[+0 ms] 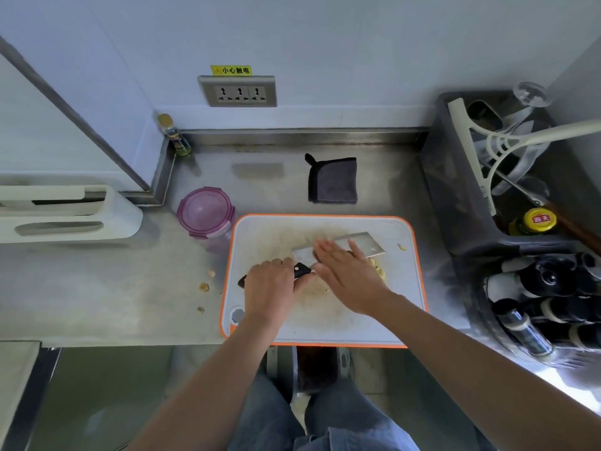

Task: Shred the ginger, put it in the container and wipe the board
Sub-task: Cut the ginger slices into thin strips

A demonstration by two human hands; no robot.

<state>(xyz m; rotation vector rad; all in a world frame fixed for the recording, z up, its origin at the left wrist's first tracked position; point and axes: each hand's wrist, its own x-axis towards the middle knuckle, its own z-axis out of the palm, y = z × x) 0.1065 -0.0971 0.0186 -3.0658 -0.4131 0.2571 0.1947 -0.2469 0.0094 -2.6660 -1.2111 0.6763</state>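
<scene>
**Flat hand on the cleaver, ginger on the board**

The left hand (271, 286) grips the black handle of the cleaver (364, 244), whose blade lies broad side up near the middle of the board (400, 307). The right hand (349, 275), fingers straight, presses on the blade. Pale ginger (379, 270) shows just beside that hand, toward the board's right edge. The container (205, 211), lid on, stands on the counter (130, 288) at the board's back left corner. The cloth (333, 180) lies behind the board.

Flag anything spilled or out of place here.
Yes: three ginger scraps lie on the steel counter, left of the cutting board and off it. A stray ginger piece sits alone near the board's right edge. The purple container still has its lid on. Nothing else stands out.
</scene>
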